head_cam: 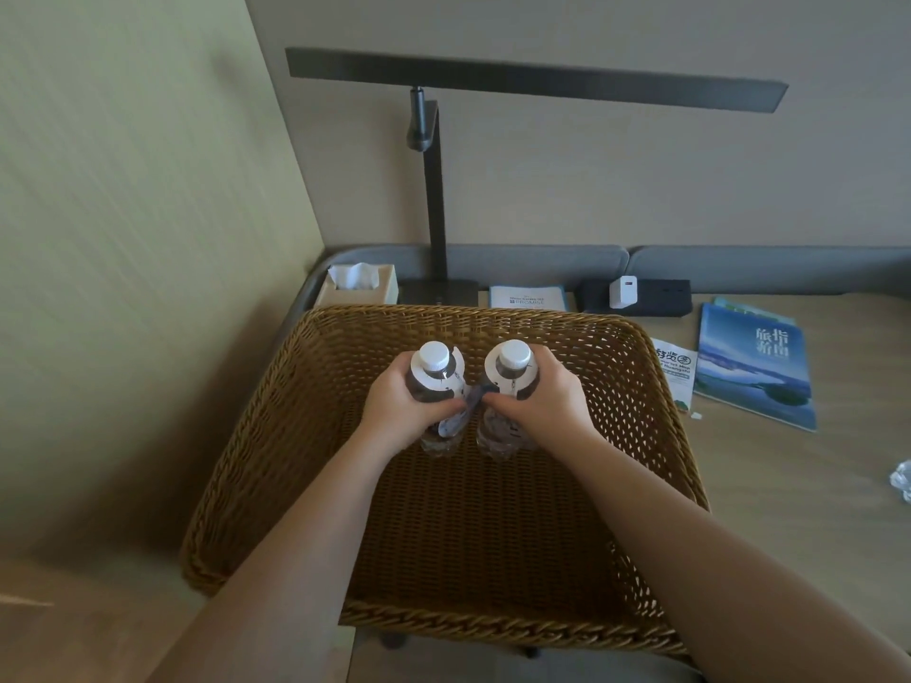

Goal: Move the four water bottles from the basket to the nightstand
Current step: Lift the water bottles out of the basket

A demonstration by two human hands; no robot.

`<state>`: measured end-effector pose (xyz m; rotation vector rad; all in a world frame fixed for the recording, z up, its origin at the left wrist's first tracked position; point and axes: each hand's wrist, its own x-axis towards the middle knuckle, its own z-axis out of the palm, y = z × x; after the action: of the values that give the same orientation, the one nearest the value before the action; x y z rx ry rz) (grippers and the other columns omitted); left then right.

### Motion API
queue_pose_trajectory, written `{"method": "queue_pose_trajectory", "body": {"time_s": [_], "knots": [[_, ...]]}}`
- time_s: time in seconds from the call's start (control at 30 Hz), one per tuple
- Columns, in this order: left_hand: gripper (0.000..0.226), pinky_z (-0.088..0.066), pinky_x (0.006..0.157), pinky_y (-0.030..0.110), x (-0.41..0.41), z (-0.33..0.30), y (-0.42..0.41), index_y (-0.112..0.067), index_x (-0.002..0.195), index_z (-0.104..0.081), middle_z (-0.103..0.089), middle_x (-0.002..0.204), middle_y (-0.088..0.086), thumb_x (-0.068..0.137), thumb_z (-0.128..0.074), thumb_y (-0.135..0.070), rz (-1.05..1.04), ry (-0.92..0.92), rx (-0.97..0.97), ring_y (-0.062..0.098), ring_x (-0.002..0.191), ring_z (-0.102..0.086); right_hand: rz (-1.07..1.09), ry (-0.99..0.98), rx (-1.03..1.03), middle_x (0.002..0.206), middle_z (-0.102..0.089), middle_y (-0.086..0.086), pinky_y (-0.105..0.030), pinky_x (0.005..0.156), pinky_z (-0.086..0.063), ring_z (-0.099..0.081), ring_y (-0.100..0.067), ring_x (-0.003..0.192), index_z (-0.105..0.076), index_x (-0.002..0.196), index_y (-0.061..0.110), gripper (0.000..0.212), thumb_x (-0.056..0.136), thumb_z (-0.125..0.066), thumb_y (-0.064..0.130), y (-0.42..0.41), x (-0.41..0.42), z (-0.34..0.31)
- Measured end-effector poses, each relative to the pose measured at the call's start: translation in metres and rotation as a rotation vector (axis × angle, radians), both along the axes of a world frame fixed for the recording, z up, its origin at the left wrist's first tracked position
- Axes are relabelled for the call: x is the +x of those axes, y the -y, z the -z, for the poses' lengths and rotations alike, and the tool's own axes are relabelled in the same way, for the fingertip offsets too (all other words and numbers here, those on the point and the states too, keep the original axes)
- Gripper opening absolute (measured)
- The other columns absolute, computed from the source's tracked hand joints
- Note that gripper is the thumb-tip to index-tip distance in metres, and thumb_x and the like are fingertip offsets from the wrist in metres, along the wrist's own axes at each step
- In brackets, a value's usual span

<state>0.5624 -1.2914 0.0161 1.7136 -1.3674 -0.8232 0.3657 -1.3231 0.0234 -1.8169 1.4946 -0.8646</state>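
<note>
Wicker fills the lower middle of the frame: the basket looks bare apart from two upright bottles, the left bottle gripped by the left hand and the right bottle by the right hand, fingertips nearly touching between them. Behind and to the right lies the nightstand, with no bottles seen on it, so I judge this pair about to go across; whether two others are already moved I cannot tell.

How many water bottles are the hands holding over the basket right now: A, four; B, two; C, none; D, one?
B: the left hand grips one water bottle and the right hand grips another, both upright inside the basket.
</note>
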Motion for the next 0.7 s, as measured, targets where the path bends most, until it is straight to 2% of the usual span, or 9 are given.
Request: {"method": "queue_pose_trajectory", "body": {"time_s": [0.2,0.37,0.43,0.53,0.63,0.7], "knots": [[0.063,-0.035,0.069,0.01,-0.006,-0.022,-0.002,-0.039,0.112,-0.05,-0.055,0.095,-0.029,0.061,-0.088,-0.038,0.005,0.001,-0.081,-0.013,0.088,-0.051,0.08,0.045,-0.081,0.09,-0.048,0.027,-0.008,0.066,-0.031,-0.048,0.009,0.082,-0.043,0.105,0.038,0.056,0.065,-0.081,0.039,-0.011,-0.018,-0.031],[0.054,-0.04,0.074,0.013,-0.027,-0.066,0.004,-0.043,0.104,-0.055,-0.063,0.099,-0.025,0.06,-0.087,-0.041,0.116,-0.031,-0.206,-0.018,0.09,-0.056,0.217,0.123,-0.181,0.087,-0.054,0.024,-0.008,0.059,-0.039,-0.053,0.01,0.082,-0.049,0.101,0.032,0.045,0.069,-0.079,0.041,-0.024,-0.045,-0.079],[0.053,-0.045,0.077,0.017,-0.041,-0.092,0.009,-0.045,0.103,-0.056,-0.066,0.1,-0.024,0.06,-0.087,-0.045,0.161,-0.058,-0.266,-0.014,0.093,-0.059,0.285,0.164,-0.24,0.083,-0.058,0.02,-0.004,0.057,-0.041,-0.055,0.013,0.078,-0.051,0.095,0.031,0.039,0.068,-0.079,0.04,-0.03,-0.061,-0.103],[0.051,-0.046,0.076,0.017,-0.074,-0.134,0.013,-0.048,0.103,-0.056,-0.066,0.097,-0.033,0.06,-0.083,-0.053,0.24,-0.091,-0.367,-0.013,0.094,-0.061,0.379,0.244,-0.3,0.082,-0.065,0.016,-0.006,0.055,-0.045,-0.059,0.01,0.074,-0.057,0.094,0.032,0.036,0.065,-0.078,0.041,-0.042,-0.095,-0.142],[0.058,-0.053,0.086,0.033,-0.117,-0.162,0.015,-0.032,0.115,-0.059,-0.068,0.11,-0.016,0.065,-0.081,-0.05,0.342,-0.11,-0.438,0.003,0.104,-0.063,0.493,0.254,-0.385,0.079,-0.066,0.021,-0.007,0.054,-0.045,-0.061,0.011,0.075,-0.055,0.089,0.039,0.033,0.065,-0.078,0.043,-0.054,-0.139,-0.174],[0.059,-0.052,0.092,0.04,-0.149,-0.173,0.014,-0.024,0.12,-0.059,-0.067,0.116,-0.008,0.07,-0.081,-0.047,0.414,-0.093,-0.447,0.01,0.109,-0.062,0.572,0.241,-0.404,0.082,-0.067,0.017,-0.015,0.061,-0.051,-0.063,0.004,0.076,-0.058,0.093,0.037,0.036,0.065,-0.078,0.047,-0.063,-0.172,-0.183]]}}
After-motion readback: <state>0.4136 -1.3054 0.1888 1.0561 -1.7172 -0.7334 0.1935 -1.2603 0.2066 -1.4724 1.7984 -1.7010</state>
